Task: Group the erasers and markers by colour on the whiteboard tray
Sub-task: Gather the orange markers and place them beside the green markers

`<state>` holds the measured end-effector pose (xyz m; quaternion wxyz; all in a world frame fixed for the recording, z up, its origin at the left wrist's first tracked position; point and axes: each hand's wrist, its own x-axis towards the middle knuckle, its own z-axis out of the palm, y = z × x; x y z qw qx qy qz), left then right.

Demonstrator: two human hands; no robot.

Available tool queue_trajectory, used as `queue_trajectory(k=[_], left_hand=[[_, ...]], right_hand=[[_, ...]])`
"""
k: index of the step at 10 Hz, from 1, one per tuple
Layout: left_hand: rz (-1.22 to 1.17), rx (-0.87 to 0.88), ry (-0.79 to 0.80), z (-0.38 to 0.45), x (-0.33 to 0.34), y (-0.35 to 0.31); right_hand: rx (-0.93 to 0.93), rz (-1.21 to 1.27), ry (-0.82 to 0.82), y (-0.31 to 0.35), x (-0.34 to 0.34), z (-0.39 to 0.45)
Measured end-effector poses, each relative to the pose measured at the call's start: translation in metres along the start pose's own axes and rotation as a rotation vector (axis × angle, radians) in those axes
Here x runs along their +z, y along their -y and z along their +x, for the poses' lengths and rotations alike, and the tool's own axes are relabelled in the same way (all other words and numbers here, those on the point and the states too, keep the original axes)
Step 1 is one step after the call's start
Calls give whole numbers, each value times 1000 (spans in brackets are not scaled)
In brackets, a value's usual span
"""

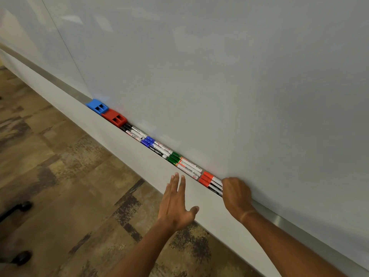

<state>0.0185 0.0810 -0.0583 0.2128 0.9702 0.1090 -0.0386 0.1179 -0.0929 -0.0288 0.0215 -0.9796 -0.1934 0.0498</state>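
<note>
My right hand (235,193) covers three red markers (209,179), fingers hidden, grip unclear. My left hand (175,204), at nine o'clock, is spread. Two erasers (107,111).

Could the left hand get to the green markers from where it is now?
Probably yes. The left hand hovers open in front of the tray, just short of the green markers, with nothing between them.

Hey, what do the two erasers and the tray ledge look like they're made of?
Blue eraser and red eraser: probably moulded plastic, with solid colour, crisp edges and rectangular recesses. Tray ledge: smooth matte white face, likely painted metal or plastic; the look leaves it open.
</note>
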Motion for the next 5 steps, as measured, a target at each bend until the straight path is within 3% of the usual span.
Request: queue_trajectory(k=[3,5], left_hand=[[-17,47,7,2,-4,4],[39,146,-6,5,-15,3]], right_hand=[[6,-26,2,3,0,-5],[26,77,-177,8,5,-17]])
